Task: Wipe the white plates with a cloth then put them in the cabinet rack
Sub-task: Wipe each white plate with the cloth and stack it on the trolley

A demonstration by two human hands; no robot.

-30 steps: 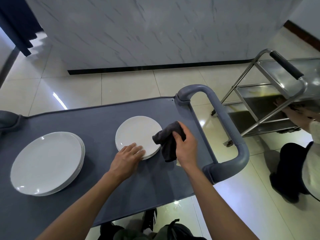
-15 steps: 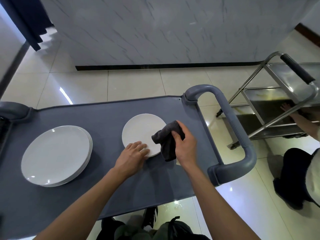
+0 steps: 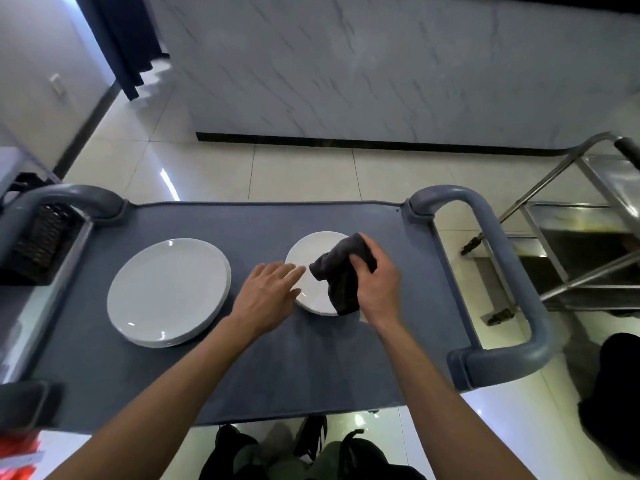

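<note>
A small white plate (image 3: 313, 252) lies on the grey cart top (image 3: 263, 223), right of centre. My right hand (image 3: 375, 282) grips a dark grey cloth (image 3: 341, 277) that hangs over the plate's right side. My left hand (image 3: 268, 294) rests with straight fingers on the plate's left rim. A stack of larger white plates (image 3: 168, 291) sits on the cart's left part, apart from both hands.
The cart has grey loop handles at the right (image 3: 502, 271) and left (image 3: 65, 199). A steel trolley (image 3: 581, 237) stands on the tiled floor to the right, with a dark-clothed person (image 3: 613, 393) beside it. A dark basket (image 3: 38, 244) sits at the left. A marble wall (image 3: 381, 71) lies behind.
The camera view has turned left, so the cart and plates appear further right. My left hand has slid from the plate's near rim to its left rim. My right hand still holds the cloth.
</note>
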